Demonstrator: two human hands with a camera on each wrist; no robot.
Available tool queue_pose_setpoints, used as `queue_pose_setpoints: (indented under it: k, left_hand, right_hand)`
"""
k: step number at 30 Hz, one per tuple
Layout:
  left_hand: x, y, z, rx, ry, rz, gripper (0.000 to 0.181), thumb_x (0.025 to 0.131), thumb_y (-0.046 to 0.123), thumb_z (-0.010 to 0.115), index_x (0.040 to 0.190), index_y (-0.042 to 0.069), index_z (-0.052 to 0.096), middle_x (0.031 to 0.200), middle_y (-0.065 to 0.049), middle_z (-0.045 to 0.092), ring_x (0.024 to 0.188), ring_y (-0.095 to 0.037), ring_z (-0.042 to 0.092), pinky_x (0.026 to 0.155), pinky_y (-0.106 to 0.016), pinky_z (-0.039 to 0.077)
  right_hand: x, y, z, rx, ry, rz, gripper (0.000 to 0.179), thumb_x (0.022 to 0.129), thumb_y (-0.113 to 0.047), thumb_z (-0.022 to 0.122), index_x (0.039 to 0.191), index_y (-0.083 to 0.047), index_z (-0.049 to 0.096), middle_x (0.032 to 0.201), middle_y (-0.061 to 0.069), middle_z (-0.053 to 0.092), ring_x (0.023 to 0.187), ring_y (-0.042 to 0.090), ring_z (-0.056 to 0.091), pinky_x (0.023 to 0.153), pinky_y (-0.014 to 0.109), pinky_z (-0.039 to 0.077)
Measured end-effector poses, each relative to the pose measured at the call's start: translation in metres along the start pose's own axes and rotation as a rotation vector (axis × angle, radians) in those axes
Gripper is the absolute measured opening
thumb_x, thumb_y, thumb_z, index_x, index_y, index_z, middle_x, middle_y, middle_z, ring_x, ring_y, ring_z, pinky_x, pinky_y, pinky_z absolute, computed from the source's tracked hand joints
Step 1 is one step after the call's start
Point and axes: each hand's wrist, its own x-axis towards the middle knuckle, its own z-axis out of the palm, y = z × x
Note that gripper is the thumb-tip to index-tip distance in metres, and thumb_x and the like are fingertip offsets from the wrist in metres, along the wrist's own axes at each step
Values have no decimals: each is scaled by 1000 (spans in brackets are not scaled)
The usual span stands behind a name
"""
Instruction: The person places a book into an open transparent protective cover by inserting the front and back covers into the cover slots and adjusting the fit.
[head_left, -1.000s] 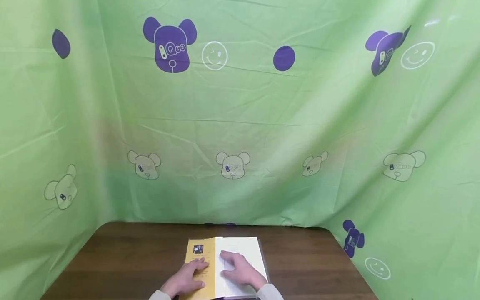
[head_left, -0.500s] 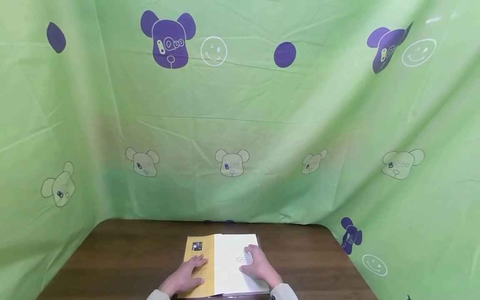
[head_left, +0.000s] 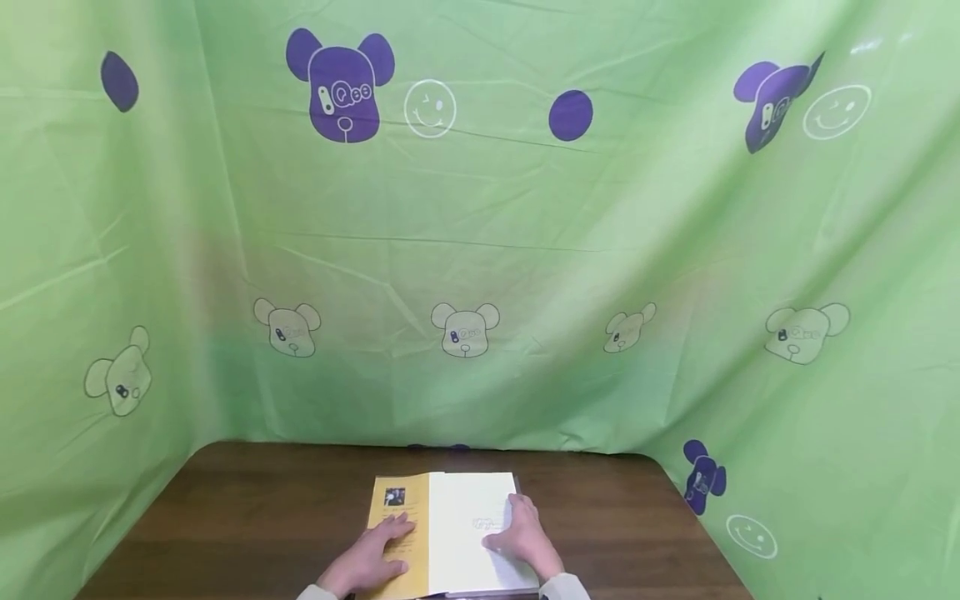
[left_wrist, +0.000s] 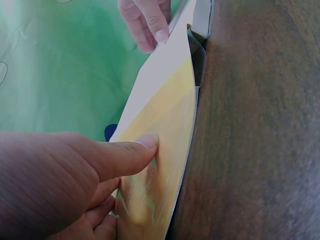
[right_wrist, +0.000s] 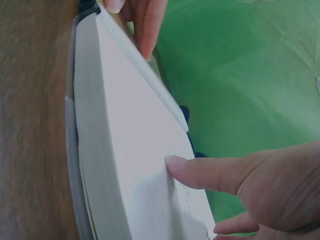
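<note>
An open book [head_left: 465,500] lies on the brown table, a yellow flap [head_left: 417,492] with a small photo on its left and a white page on its right. My left hand [head_left: 369,557] rests on the flap with spread fingers; the left wrist view shows its thumb [left_wrist: 135,154] flat on the yellow. On the right page, my right hand [head_left: 527,542] has its fingertips near the outer edge. Its straight thumb [right_wrist: 205,172] touches the page in the right wrist view. Grey script-like print shows beside that thumb, partly covered by the hand.
The wooden table [head_left: 262,517] extends on both sides of the book. A green cloth [head_left: 525,250] with purple and pale bear prints hangs behind the table and along both sides. Thick page edges [right_wrist: 92,125] face the near side.
My right hand has slid rightward across the page, from near the fold to the outer edge, uncovering the script-like print. The left hand stays on the yellow flap.
</note>
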Motion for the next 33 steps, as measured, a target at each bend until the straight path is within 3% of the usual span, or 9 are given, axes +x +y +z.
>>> queue_pose_setpoints:
  k: [4,7,11,14,17,23,29,33]
  left_hand:
    - [-2,-1,0,3,2,5,57,86,12,74,137,-6,57,150,-34,45,137,-64,32,107,-79,25]
    - [-1,0,1,-4,1,3,57,86,12,73,137,-7,57,150,-33,45,138,-63,32,107,-79,25]
    - [0,0,1,8,3,4,57,86,11,73,137,-8,57,150,-33,45,137,-63,33,107,-78,26]
    - [0,-1,2,12,5,7,57,86,11,73,137,-8,57,149,-34,45,137,-64,32,107,-79,26]
    - [0,-2,3,4,7,8,56,86,11,73,136,-8,57,149,-34,45,137,-64,32,106,-80,25]
    - [-3,-1,3,6,9,-1,56,87,11,73,137,-7,57,150,-32,45,138,-64,31,107,-80,25]
    - [-2,0,2,-10,8,-2,57,87,11,73,138,-7,56,151,-34,43,138,-64,30,107,-80,23]
    - [-2,-1,2,-10,7,-12,56,87,12,73,138,-6,57,151,-32,44,138,-64,30,107,-79,25]
  right_hand:
    - [0,0,0,-18,31,32,91,61,-11,91,132,25,45,122,39,52,120,60,46,107,68,38]
    - [0,1,-6,-54,38,52,80,65,-13,89,126,21,51,111,33,58,111,55,51,101,66,43]
    - [-2,3,-12,-102,15,98,54,71,-21,84,104,14,59,92,22,60,92,42,56,83,57,49]
    - [-6,4,-17,-77,-11,131,42,74,-20,82,90,10,58,83,17,57,80,33,54,73,49,50]
    - [-9,5,-20,-3,-24,147,40,76,-15,79,91,12,55,83,18,56,78,31,54,72,47,52]
    - [-12,10,-18,87,-1,163,56,80,-15,73,109,27,48,101,33,59,95,40,59,89,57,53]
    - [-9,15,-19,144,4,122,31,83,-14,69,89,13,56,83,14,55,77,24,52,66,35,48]
    - [-8,17,-21,146,-12,87,24,84,-12,66,86,12,64,79,11,61,74,21,55,64,33,48]
